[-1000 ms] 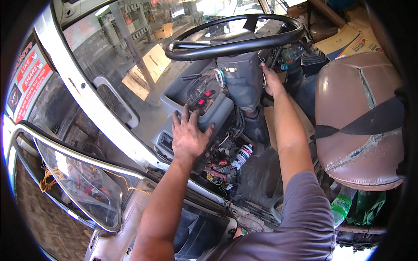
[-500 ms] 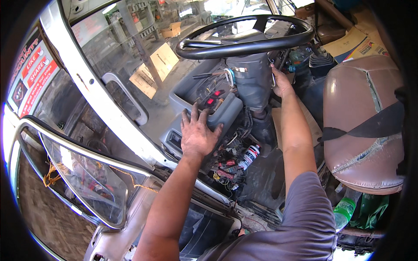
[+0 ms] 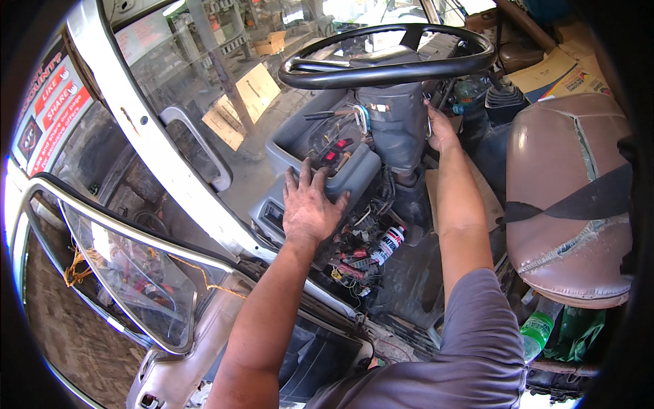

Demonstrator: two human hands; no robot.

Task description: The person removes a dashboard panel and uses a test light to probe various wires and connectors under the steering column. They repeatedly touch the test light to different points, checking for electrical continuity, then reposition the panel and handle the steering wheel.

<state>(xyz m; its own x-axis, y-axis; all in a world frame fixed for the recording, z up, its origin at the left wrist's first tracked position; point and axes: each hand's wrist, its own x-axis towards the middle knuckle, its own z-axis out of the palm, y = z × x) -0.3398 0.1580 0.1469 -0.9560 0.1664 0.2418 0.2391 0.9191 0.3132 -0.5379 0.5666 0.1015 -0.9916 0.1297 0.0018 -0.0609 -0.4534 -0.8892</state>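
My left hand [image 3: 312,208] lies with spread fingers on the edge of the grey dashboard panel [image 3: 361,170], holding nothing. Loose tools and small red parts [image 3: 332,155] rest in the panel's tray. My right hand [image 3: 443,131] reaches to the right side of the steering column [image 3: 398,129], below the black steering wheel [image 3: 388,78]. Its fingers are bent around something small there, partly hidden by the column; a shiny bit shows beside them. Below the panel hang exposed wires and connectors [image 3: 354,255], and a white spray can [image 3: 388,245] leans among them.
A torn brown seat [image 3: 569,198] with a black strap stands at the right. The open door [image 3: 170,320] is at the left, beyond the white pillar [image 3: 157,150]. Cardboard [image 3: 470,191] lies under my right forearm. A green-labelled bottle [image 3: 537,330] sits below the seat.
The view has shifted very slightly. Both hands keep their places, the left on the panel and the right at the column.
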